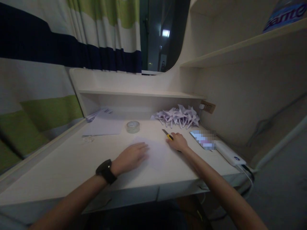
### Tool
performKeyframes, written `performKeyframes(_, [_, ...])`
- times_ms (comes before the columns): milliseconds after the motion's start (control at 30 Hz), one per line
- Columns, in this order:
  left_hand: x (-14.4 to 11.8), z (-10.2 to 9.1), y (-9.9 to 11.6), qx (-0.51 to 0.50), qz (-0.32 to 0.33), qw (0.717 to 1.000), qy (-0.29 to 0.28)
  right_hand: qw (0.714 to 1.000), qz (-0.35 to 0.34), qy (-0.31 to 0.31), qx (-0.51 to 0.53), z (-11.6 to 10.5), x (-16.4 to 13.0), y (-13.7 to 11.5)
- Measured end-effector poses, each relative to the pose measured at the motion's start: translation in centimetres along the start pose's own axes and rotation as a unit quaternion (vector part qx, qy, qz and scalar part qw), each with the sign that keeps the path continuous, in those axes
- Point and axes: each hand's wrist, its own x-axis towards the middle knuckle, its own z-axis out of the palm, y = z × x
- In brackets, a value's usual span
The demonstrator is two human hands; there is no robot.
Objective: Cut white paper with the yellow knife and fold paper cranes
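Pinning paper sheet (pixel 155 150) flat on desk (pixel 72 163), left hand (pixel 130 156) spread open; right hand (pixel 177 142) closed round utility knife (pixel 168 134). Risk: sheet slipping, blade nearing left fingers.

Surface (pixel 72 159): pale cream, plain.
Paper sheet (pixel 155 151): white, faint lilac cast, unmarked.
Utility knife (pixel 168 134): yellow body, grey blade.
Watch (pixel 106 171): black band, black face.
Tape roll (pixel 133 126): translucent, greyish.
Folded paper pile (pixel 178 116): pale lavender-white.
Power bank (pixel 229 153): white, small blue mark.
Curtain (pixel 48 64): broad bands of navy, white, lime green.
Paper stack (pixel 103 123): white, dark print at corner.
Shelf (pixel 134 93): cream.
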Motion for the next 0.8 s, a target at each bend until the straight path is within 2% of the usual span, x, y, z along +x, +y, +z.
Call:
performKeyframes(133, [5.4,2.2,-0.8,0.028,0.015,0.999,-0.021,0.999,-0.018,0.022,-0.016,1.0,-0.6,-0.7])
performKeyframes(233, [7.3,4.1,-1.4,0.044,0.015,0.998,-0.044,0.999,-0.029,0.029,-0.015,1.4,-1.0,-1.0])
performKeyframes(400, [7.0,5.8,-2.0,0.05,0.007,0.998,-0.048,0.999,-0.015,0.032,-0.015,1.5,-1.1,-1.1])
performKeyframes(633, [6.8,5.0,-1.4,0.151,-0.005,0.987,-0.055,0.999,0.01,0.042,-0.019,0.5,-1.3,-0.3])
performKeyframes(800, [7.1,5.1,-1.4,0.155,0.0,0.986,-0.064,0.999,0.007,0.038,-0.024,0.4,-1.3,0.0])
